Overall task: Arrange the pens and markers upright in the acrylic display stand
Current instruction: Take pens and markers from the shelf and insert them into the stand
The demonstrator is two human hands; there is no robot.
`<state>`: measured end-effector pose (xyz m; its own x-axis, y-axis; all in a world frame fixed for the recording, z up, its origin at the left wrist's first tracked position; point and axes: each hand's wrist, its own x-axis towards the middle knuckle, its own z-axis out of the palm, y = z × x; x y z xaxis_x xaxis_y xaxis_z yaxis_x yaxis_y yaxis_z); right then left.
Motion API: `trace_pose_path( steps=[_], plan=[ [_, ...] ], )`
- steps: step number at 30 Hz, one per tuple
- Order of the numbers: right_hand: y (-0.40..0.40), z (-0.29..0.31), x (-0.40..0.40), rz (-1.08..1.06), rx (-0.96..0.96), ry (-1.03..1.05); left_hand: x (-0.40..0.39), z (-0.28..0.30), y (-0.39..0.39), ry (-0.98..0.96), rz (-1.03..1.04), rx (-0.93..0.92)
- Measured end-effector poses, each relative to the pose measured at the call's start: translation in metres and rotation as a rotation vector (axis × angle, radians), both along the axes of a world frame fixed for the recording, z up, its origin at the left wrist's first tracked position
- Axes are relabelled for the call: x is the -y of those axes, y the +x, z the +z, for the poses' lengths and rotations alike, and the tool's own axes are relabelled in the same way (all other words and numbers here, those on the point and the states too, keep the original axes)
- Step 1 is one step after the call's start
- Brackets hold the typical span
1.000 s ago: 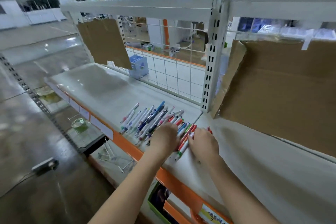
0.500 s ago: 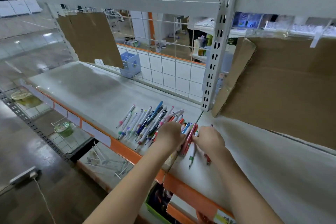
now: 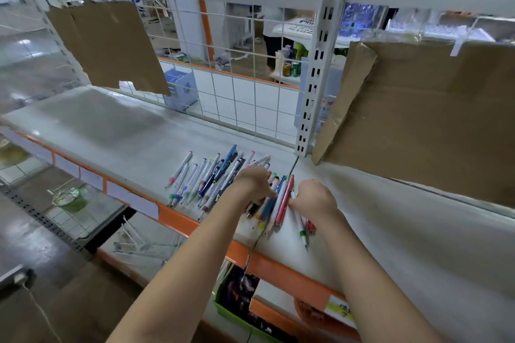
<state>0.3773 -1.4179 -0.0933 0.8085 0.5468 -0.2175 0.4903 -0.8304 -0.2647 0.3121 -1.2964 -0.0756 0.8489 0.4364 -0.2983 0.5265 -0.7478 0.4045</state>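
Many pens and markers point(image 3: 203, 178) lie flat in a loose row on the white shelf point(image 3: 117, 131). To their right, a tighter bunch of pens point(image 3: 280, 203) sits between my two hands. My left hand point(image 3: 255, 184) grips the bunch from the left, fingers curled and thumb against a white pen. From the right, my right hand point(image 3: 313, 198) holds it with curled fingers. A green-tipped pen point(image 3: 302, 234) and a red pen point(image 3: 310, 227) stick out below my right hand. A pale blue compartment stand point(image 3: 179, 89) sits far back by the wire grid, holding no pens that I can see.
Cardboard sheets hang at the back left point(image 3: 106, 44) and right point(image 3: 423, 120). A white slotted upright point(image 3: 312, 92) rises just behind the pens. The shelf's orange front edge point(image 3: 178, 217) runs beneath my forearms. A person stands behind the wire grid point(image 3: 245, 103).
My hands have drawn closer together and pulled the bunch of pens toward the front edge. The green-tipped pen has slid out below my right hand.
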Motion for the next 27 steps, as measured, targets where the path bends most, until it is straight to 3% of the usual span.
trace_pose_path(
  steps=[4, 8, 12, 17, 27],
  plan=[
    [0.002, 0.002, 0.011, -0.017, -0.048, 0.124, -0.006, -0.004, 0.001, -0.116, 0.0, 0.031],
    [0.005, 0.017, 0.025, -0.112, -0.147, 0.397, -0.011, 0.001, -0.005, -0.106, -0.02, 0.189],
    [0.004, 0.039, 0.047, -0.182, -0.177, 0.621, 0.002, 0.021, 0.001, -0.301, 0.006, 0.431],
    [-0.003, 0.057, 0.092, -0.367, -0.04, 0.914, 0.048, 0.044, 0.018, -0.428, -0.204, 0.551],
    [-0.064, 0.085, 0.25, -0.693, 0.302, 1.042, 0.204, 0.056, 0.025, -0.49, -0.654, 0.684]
  ],
)
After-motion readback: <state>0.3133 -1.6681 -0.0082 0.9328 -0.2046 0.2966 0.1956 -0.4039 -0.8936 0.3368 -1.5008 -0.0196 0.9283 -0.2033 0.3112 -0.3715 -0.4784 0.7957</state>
